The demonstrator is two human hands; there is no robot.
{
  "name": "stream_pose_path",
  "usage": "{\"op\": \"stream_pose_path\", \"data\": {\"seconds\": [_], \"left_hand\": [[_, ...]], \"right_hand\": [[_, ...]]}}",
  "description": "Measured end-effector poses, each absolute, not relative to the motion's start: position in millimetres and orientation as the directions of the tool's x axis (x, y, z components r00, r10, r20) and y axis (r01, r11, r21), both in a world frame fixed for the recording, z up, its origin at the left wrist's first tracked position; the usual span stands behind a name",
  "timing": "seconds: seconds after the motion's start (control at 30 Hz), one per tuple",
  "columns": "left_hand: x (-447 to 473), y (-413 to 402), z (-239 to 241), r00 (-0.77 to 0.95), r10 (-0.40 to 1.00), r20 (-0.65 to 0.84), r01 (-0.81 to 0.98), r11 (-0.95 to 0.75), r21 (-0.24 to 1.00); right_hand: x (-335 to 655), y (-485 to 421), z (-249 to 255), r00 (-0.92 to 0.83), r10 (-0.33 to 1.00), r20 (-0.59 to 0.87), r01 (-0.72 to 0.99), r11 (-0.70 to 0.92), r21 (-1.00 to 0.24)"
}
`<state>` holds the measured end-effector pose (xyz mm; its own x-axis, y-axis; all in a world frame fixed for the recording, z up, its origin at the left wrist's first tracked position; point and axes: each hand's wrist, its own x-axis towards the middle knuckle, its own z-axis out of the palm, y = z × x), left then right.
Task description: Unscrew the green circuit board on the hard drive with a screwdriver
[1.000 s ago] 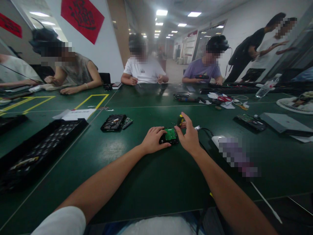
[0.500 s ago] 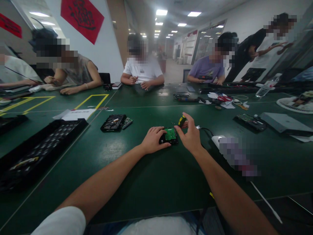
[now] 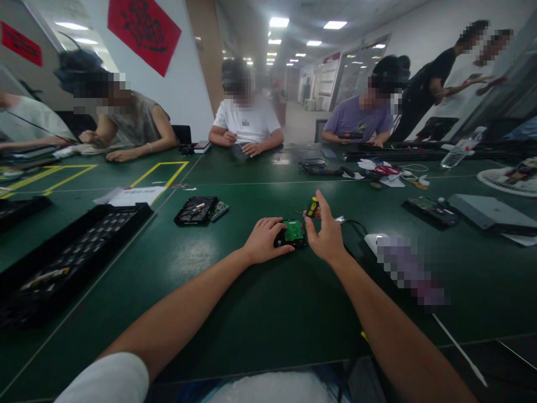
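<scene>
A black hard drive with a green circuit board (image 3: 294,229) on its upper face lies on the green table in front of me. My left hand (image 3: 264,240) grips it from the left, fingers over the far edge and thumb along the near one. Just right of the drive, my right hand (image 3: 327,232) holds a yellow-and-black screwdriver (image 3: 312,207) upright between its fingers; the index finger points up and the thumb is somewhat apart. The screwdriver's tip is hidden. Tiny specks, perhaps screws (image 3: 298,212), lie beyond the drive.
To the left are another black drive (image 3: 195,211), a loose circuit board (image 3: 220,211) and a long black tray (image 3: 90,235). On the right sit a cabled white device (image 3: 373,242), a drive (image 3: 430,211) and a grey box (image 3: 486,212). Several people work across the table (image 3: 251,313).
My right hand's thumb and index finger have loosened and straightened around the screwdriver, which stands more upright. My left hand and the hard drive stay in place.
</scene>
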<state>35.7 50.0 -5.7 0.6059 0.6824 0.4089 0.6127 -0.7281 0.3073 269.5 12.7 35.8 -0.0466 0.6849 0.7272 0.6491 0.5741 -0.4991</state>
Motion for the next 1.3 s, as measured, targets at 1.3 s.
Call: {"op": "stream_pose_path", "data": {"seconds": [1.3], "left_hand": [[35, 50, -5, 0.6, 0.691, 0.404, 0.623, -0.72, 0.307]], "right_hand": [[267, 5, 47, 0.033, 0.584, 0.811, 0.687, 0.576, -0.443]]}}
